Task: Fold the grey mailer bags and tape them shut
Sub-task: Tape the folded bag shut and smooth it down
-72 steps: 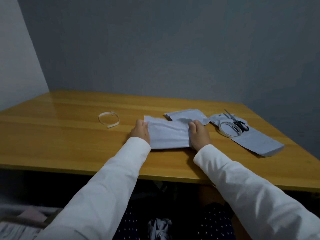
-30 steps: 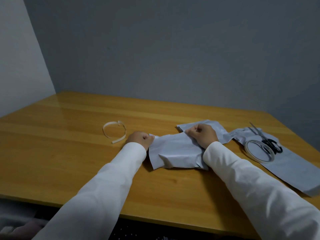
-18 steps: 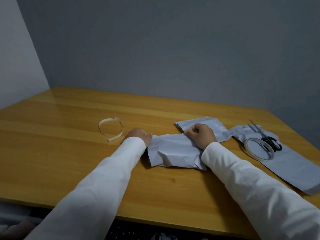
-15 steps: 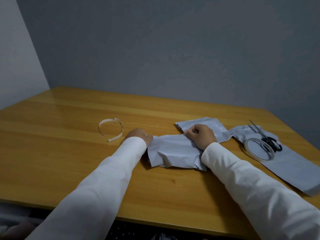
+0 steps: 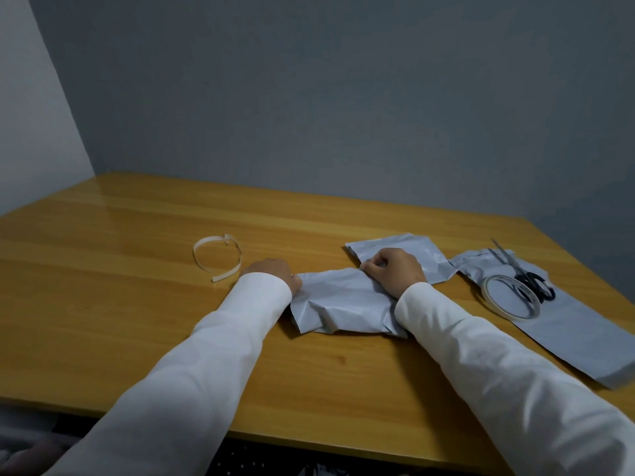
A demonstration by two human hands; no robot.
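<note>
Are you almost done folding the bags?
Not yet. One folded bag lies behind. Both hands, left hand and right hand, are folding the crumpled bag now. A flat bag waits under the tape roll and scissors.

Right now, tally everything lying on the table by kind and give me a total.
Grey mailer bags: 3 (one under the hands, one behind it, one flat at right)
Tape roll: 1
Scissors: 1
Loose curled strip: 1
Total: 6
</note>
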